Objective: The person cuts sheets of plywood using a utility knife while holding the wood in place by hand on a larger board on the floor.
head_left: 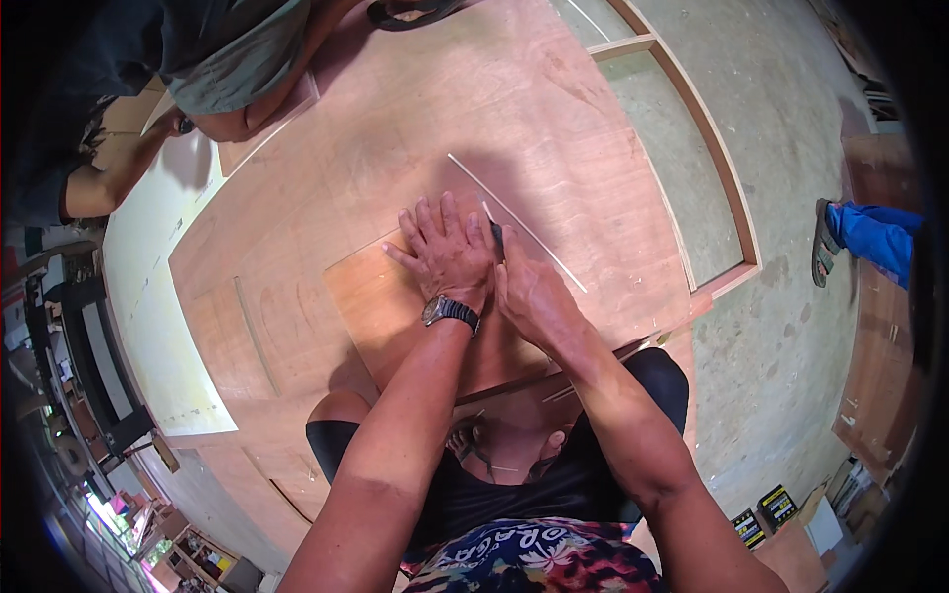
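My left hand [445, 247], wearing a wristwatch [450, 311], presses flat with fingers spread on a smaller orange-brown plywood piece [358, 296]. Close beside it, my right hand [535, 296] grips what looks like a utility knife [496, 238] with a dark handle; its thin, pale tip points away from me. Just past the knife, a thin pale wood strip [518, 222] lies slantwise on the large plywood sheet [554, 99]. The smaller piece rests on this sheet, partly hidden under my hands and forearms.
At the upper left, another person's hand [183, 126] is by a white board [148, 287]. A wooden frame [727, 158] lies on the concrete floor [781, 326] at right. Farther right is a person's sandaled foot [822, 247]. Black-and-yellow boxes [777, 505] stand lower right.
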Motion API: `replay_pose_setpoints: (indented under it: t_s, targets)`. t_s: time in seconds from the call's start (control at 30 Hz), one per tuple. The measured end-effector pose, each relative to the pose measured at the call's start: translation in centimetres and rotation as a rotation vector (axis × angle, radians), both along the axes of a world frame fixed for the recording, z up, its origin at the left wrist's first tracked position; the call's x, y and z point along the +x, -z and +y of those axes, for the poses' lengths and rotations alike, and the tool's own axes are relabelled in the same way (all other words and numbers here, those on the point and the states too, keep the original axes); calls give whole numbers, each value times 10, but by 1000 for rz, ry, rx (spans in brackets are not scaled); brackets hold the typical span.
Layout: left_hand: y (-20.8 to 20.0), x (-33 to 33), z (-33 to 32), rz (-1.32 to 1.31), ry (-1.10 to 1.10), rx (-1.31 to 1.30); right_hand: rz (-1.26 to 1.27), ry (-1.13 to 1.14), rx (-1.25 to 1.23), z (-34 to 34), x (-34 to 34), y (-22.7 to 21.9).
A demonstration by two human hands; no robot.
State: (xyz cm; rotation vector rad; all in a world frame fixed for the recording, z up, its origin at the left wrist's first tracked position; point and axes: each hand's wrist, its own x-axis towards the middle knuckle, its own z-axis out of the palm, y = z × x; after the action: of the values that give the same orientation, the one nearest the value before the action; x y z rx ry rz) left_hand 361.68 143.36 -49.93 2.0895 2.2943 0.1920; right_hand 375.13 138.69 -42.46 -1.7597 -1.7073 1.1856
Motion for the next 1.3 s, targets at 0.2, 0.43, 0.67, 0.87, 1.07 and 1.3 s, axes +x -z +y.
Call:
replay_pose_setpoints:
  t_s: [0.2, 0.43, 0.67, 0.87, 1.07, 1.3]
  targets:
    - [1, 1, -2, 2, 20, 65, 24, -10, 83, -49, 20, 11]
    - [-7, 4, -1, -59, 61, 89, 82, 3, 146, -126, 36, 20]
    - [-10, -3, 1, -66, 41, 131, 59, -66, -45, -170, 53, -6]
    - [-17, 4, -2, -134, 19, 50, 159, 120, 236, -144, 55, -4]
    - [-18, 8, -2, -115, 16, 62, 102, 194, 278, -104, 34, 21]
    - [-14, 3, -2, -44, 10, 76, 47, 161, 159, -47, 5, 24]
